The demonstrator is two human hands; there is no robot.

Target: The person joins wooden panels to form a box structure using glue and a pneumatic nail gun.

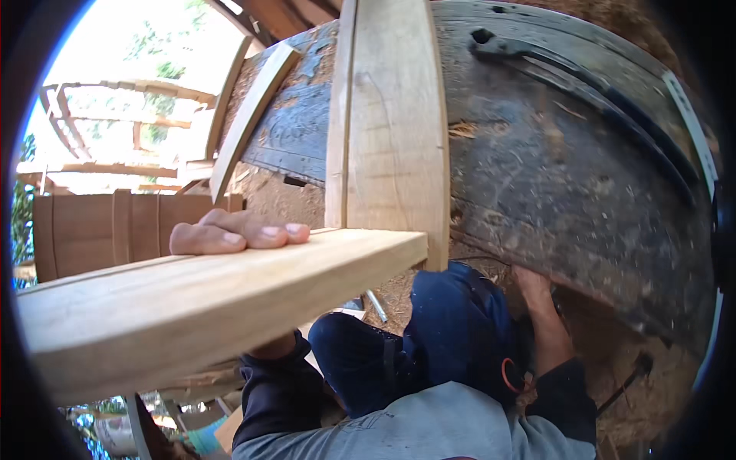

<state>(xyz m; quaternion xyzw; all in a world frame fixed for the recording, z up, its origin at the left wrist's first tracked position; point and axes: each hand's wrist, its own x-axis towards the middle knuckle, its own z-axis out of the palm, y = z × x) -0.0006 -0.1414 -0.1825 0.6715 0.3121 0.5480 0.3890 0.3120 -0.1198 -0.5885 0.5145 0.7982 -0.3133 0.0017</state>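
Sawdust-strewn ground (276, 201) and a sunlit open-air timber frame (115, 115) fill the background at upper left, with a low panel of reddish-brown boards (115, 230) standing in front of it. Across the left and centre runs a pale wooden plank (215, 299), held roughly level and slanting slightly upward to the right, its squared end lying just beside an upright pale board (391, 130) that rises to the top edge. Left hand (238, 232): fingers curled over the far edge of the plank from behind, four fingertips resting flat on its top face, the palm and thumb hidden below the wood; the dark sleeve (280, 391) of that arm shows beneath the plank. Right hand (533, 287): reaching down and forward beside the knee, its fingers hidden against the underside of a large dark curved wooden body (567, 176), so whether it grips anything cannot be told. That dark body arches across the right half, weathered and flecked with wood chips, carrying a dark curved metal strap (552, 65) and a lighter metal strip (690, 123) near its outer rim. A second pale curved plank (249, 115) leans against it at upper centre. Dark blue trousers (429, 337) and a grey shirt (429, 429) occupy the lower centre
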